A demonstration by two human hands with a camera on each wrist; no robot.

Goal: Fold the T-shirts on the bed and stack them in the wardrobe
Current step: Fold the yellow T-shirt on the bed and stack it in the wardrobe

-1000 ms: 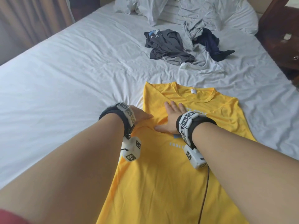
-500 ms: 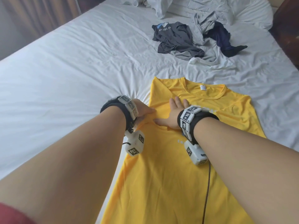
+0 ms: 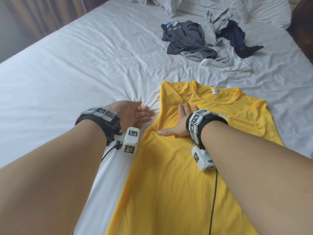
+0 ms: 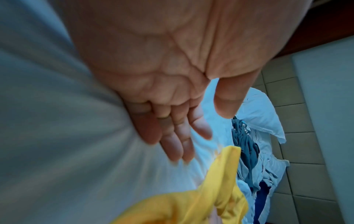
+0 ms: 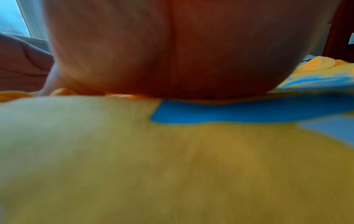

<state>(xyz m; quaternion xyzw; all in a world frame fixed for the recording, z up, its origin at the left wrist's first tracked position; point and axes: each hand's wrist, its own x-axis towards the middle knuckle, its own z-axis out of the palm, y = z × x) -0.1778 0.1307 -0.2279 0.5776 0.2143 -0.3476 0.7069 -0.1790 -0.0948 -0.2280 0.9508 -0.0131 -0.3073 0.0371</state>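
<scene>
The right hand (image 3: 182,122) lies flat on the yellow T-shirt (image 3: 177,175), palm down, fingers straight and spread, thumb stretched out to the left, pressing the chest area just below the collar. In the right wrist view the heel of that hand sits right on the yellow cloth, with a blue print beside it, too blurred to read. The left hand (image 3: 133,114) is just left of the shirt's folded edge, on its side with the palm facing right, fingers straight and relaxed, holding nothing; the left wrist view shows its little-finger side against the white bed sheet (image 3: 76,73). The two hands are apart, with the shirt's left edge between them.

The yellow T-shirt lies face up on the near right part of the bed, collar toward the far side, left side folded in. A small white label (image 3: 215,91) sits inside the neckline, its print too small to read. Light blue lettering shows beside the right wrist, mostly hidden.

Farther off, a heap of unfolded clothes: a dark grey T-shirt (image 3: 186,39) with pale letters, partly readable as "ESS S", a light grey garment (image 3: 218,31) and a navy one (image 3: 237,39). White rumpled bedding (image 3: 211,4) lies at the far end, a curtain (image 3: 42,14) at far left.
</scene>
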